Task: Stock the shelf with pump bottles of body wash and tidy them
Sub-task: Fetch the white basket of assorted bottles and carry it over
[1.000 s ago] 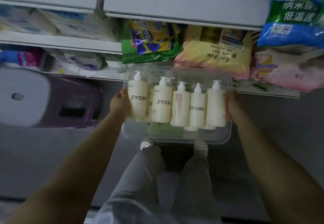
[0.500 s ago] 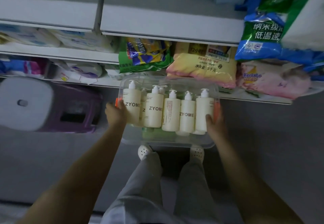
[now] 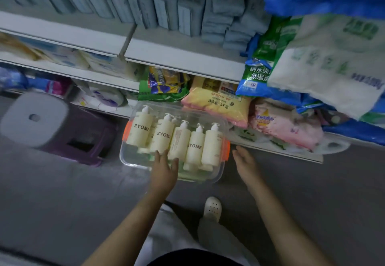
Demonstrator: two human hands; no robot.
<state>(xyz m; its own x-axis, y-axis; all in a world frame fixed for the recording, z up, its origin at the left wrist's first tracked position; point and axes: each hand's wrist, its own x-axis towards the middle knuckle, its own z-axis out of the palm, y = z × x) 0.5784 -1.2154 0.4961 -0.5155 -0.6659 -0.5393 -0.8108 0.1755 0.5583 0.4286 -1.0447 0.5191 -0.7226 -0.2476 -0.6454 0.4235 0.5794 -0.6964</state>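
The pump bottles [image 3: 163,138] stand inside a clear bin [image 3: 130,157] with orange latches, on the floor [image 3: 62,192] just before the lowest shelf [image 3: 270,148]; the left hand [image 3: 164,172] reaches over the near rim, fingers straight, tips at a bottle's base; the right hand [image 3: 244,161] hovers spread beside the bin, apart from it.

Dim light falls on a grey floor [image 3: 52,192]. A purple stool [image 3: 33,117] stands on it; white shelves [image 3: 181,57] rise behind the stool, with grey boxes [image 3: 187,5] stacked high above it.
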